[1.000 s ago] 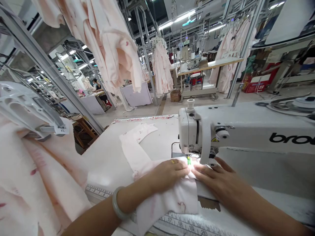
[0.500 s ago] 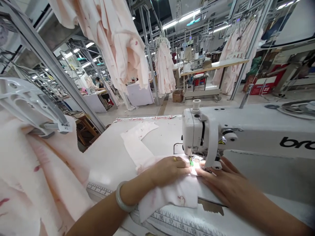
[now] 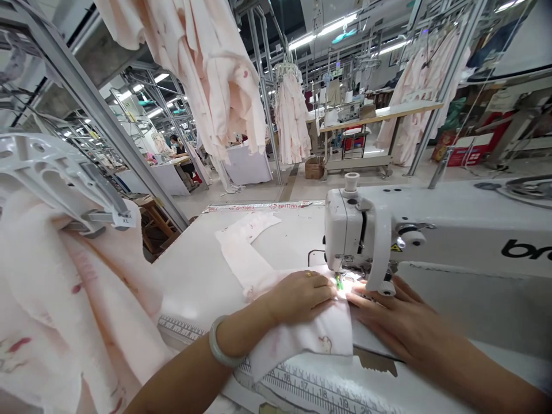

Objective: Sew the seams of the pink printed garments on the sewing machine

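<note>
My left hand and right hand lie flattened on pale pink cloth at the sewing machine; the cloth's length points away leftward across the white table, garments hanging beyond.

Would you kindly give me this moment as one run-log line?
left hand: on pale fabric | right hand: beside needle area | sewing machine: needle area brightly lit

Over my feed I see pale pink cloth printed with brownish motifs, a white sewing machine with black lettering and a yellow-and-black label, a white counter, and a whitish ruler with black markings.
</note>
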Demonstrator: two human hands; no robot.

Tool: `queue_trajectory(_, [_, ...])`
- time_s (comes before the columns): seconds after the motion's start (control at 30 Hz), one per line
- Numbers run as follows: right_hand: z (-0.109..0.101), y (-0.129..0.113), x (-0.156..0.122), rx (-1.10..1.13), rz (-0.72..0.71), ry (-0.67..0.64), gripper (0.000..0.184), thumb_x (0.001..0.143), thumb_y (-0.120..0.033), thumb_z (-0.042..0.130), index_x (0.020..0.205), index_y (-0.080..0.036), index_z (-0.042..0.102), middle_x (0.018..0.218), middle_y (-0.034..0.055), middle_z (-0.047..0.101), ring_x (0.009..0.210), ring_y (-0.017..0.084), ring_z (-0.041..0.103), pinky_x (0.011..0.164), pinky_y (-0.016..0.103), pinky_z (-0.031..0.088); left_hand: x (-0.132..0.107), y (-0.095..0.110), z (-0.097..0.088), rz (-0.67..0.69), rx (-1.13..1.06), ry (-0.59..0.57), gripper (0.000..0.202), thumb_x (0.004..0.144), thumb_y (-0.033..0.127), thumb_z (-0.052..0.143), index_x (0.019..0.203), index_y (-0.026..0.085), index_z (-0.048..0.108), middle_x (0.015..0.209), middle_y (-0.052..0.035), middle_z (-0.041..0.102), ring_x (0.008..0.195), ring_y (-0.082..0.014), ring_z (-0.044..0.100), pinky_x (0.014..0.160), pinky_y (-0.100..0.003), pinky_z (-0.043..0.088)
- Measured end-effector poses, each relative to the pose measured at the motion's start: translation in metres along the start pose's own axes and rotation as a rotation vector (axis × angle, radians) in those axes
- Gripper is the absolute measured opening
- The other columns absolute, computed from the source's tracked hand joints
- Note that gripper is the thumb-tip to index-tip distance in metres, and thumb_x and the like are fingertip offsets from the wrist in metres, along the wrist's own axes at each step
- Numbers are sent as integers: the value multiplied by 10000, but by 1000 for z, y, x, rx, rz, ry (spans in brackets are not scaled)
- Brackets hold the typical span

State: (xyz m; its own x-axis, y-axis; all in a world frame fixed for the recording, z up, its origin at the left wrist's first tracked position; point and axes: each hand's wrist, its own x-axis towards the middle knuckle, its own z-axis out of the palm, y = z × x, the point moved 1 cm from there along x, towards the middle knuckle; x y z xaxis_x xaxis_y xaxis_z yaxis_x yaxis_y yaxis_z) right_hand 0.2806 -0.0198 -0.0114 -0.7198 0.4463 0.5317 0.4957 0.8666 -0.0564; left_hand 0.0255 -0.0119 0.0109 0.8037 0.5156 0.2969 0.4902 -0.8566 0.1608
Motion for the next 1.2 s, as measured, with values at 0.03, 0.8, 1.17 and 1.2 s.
queue_trajectory(0.03, [0, 0, 0, 4, -6, 1, 294, 1076, -314, 442, 1319, -338, 607, 1150, -11, 762, 1025, 213, 714, 1160, 456, 309, 0, 0, 1, 2, 3, 14, 228, 1068, 224, 455, 1126, 143, 660, 1197, -108, 720, 1200, -205, 655, 1099, -355, 497])
queue_trajectory(0.8, [-3, 0, 6, -26, 19, -9, 248, 1066, -392, 497, 1244, -318, 652, 1048, -23, 774, 946, 220, 710, 1221, 502, 237, 0, -3, 3, 65, 96, -42, 304, 1016, 61, 428, 1180, 140, 672, 1149, -90, 711, 1066, -185, 634, 1021, -320, 529])
queue_trajectory(1.17, [7, 9, -5, 7, 153, -76, 382, 1026, -513, 512, 1304, -308, 676, 927, 48, 747, 949, 300, 712, 1164, 618, 335, 0, -7, -2, -28, 100, -86, 310, 1019, 79, 452, 1265, 134, 632, 1394, -96, 651, 1317, -209, 593, 1152, -334, 456])
queue_trajectory(1.2, [8, 10, -6, 6, 155, -80, 388, 1021, -511, 522, 1320, -313, 669, 936, 50, 747, 963, 305, 711, 1170, 622, 328, 1, -7, -2, -41, 107, -95, 319, 1019, 77, 449, 1277, 132, 627, 1399, -95, 651, 1317, -210, 595, 1152, -338, 458])
